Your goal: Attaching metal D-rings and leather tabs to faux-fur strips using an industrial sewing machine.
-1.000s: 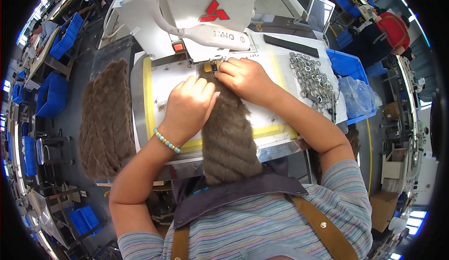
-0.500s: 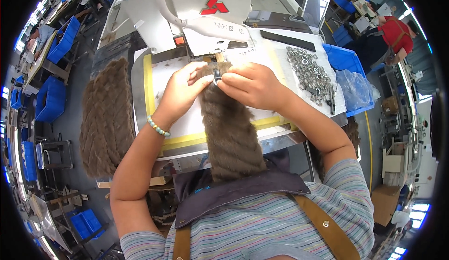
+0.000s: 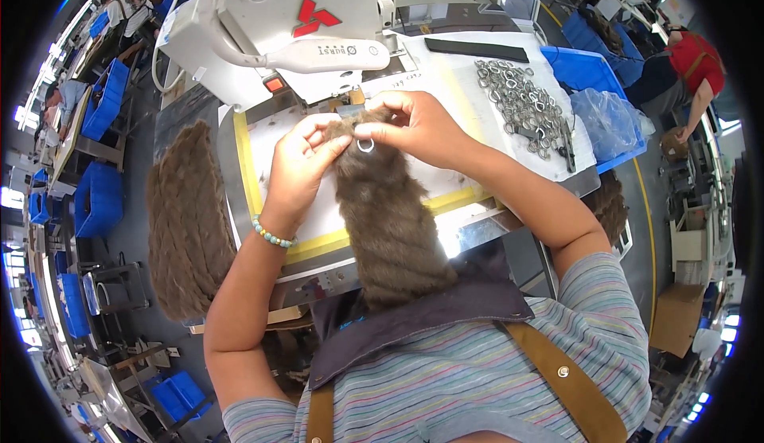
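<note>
A long brown fur strip [image 3: 390, 220] runs from the apron front up onto the white work surface, below the sewing machine [image 3: 310, 13]. My left hand [image 3: 306, 152] pinches the left side of its far end. Opposite it, my right hand [image 3: 418, 128] grips the same end with thumb and fingers. A small silver metal ring [image 3: 365, 146] lies on the fur just under my right thumb; how it is fixed there is hidden. Both hands are close to the machine's sewing head.
Many similar metal rings [image 3: 517, 97] lie on white paper at the right, near a black bar [image 3: 476, 50]. Beyond them stands a blue bin [image 3: 593, 73] holding a clear plastic bag [image 3: 605, 124]. A fur stack [image 3: 187, 220] sits at the left. A person in red [image 3: 696, 65] is far right.
My view has shifted slightly, so the machine sits further left. The dark piece between my fingers is now hidden, and the silver ring shows below my thumbs.
</note>
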Tool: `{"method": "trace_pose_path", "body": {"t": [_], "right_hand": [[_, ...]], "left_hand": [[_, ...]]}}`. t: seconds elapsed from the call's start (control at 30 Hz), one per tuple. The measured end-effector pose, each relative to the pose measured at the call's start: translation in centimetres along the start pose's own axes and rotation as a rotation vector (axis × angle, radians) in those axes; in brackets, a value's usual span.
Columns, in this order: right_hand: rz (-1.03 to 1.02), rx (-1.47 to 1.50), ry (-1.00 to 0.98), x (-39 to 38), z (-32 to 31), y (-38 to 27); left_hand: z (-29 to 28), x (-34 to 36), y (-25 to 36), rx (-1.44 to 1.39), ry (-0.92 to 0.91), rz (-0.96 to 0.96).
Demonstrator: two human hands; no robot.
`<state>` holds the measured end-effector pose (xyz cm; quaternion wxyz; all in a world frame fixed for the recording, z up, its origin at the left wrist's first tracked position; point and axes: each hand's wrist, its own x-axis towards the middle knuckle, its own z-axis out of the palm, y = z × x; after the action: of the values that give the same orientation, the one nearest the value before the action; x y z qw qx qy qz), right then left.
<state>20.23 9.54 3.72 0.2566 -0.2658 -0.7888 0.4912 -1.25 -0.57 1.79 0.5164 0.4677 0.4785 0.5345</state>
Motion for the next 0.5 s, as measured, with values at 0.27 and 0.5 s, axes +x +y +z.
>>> {"method": "trace_pose_path", "body": {"t": [0.27, 0.5], "right_hand": [[0.224, 0.275, -0.002, 0.6, 0.1, 1.5], [0.139, 0.304, 0.026, 0.4, 0.6, 1.3]], "left_hand": [[-0.2, 0.2, -0.3, -0.022, -0.023, 0.008], [-0.1, 0.2, -0.4, -0.041, -0.007, -0.015]]}}
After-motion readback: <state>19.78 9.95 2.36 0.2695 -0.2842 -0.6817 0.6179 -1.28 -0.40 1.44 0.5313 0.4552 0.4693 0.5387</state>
